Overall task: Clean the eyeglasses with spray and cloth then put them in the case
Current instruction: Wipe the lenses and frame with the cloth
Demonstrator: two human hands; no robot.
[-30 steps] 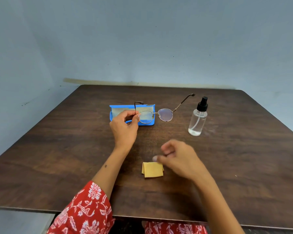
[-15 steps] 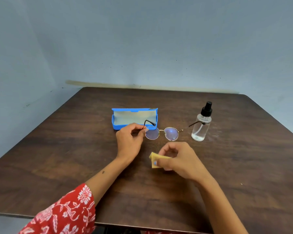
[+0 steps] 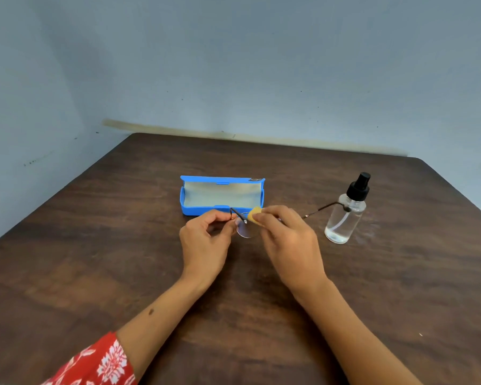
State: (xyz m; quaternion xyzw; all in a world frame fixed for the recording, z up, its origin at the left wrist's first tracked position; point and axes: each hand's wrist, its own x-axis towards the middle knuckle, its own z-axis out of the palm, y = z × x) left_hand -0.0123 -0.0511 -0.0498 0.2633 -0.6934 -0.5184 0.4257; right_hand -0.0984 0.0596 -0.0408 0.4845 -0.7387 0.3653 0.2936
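Observation:
Thin-framed eyeglasses (image 3: 244, 229) hang just above the table in front of the case. My left hand (image 3: 206, 240) pinches them at the left hinge. My right hand (image 3: 286, 240) holds a small yellow cloth (image 3: 254, 215) against the frame near the lenses and hides the right lens. One temple arm (image 3: 321, 209) sticks out to the right toward the spray bottle. The blue eyeglass case (image 3: 222, 196) lies open behind the hands, with its pale lining showing and nothing in it. A clear spray bottle (image 3: 346, 215) with a black pump stands upright at the right.
A dark wooden table (image 3: 122, 273) carries everything; its far edge meets a pale blue wall. A red floral sleeve (image 3: 95, 362) covers my left upper arm at the bottom left.
My right hand picked the yellow cloth off the table and brought it up onto the glasses. My left hand drew the glasses from over the case toward me.

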